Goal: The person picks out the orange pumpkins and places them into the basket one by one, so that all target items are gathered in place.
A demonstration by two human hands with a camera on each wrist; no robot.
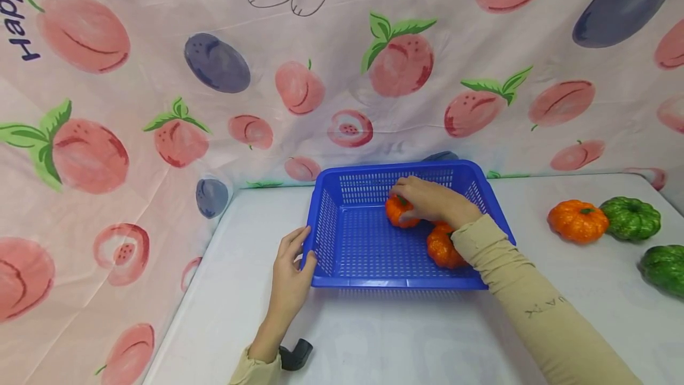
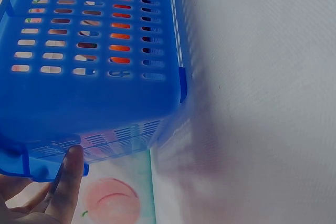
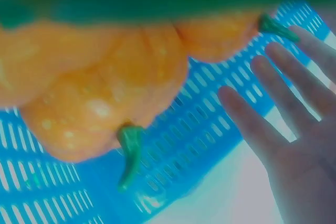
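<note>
A blue plastic basket [image 1: 374, 283] stands on the white table with two small orange pumpkins inside. My left hand [image 1: 291, 275] holds the basket's left rim; in the left wrist view a finger [image 2: 72, 174] touches the outer wall below it. Over the farther pumpkin [image 1: 394, 211] is my right hand [image 1: 427, 199], its thumb on the near side and fingers behind. From the right wrist, the fingers [image 3: 294, 85] look straight and spread, beside a pumpkin's green stem [image 3: 277, 28]. The nearer pumpkin [image 1: 442, 248] lies partly under the right sleeve.
Right of the basket, another orange pumpkin [image 1: 577, 221] touches a green pumpkin [image 1: 632, 218]. A dark green vegetable [image 1: 665, 269] sits at the right edge, partly cut off. Fruit-printed cloth [image 1: 331, 76] hangs behind the table. A black curved piece [image 1: 297, 355] is by the left wrist.
</note>
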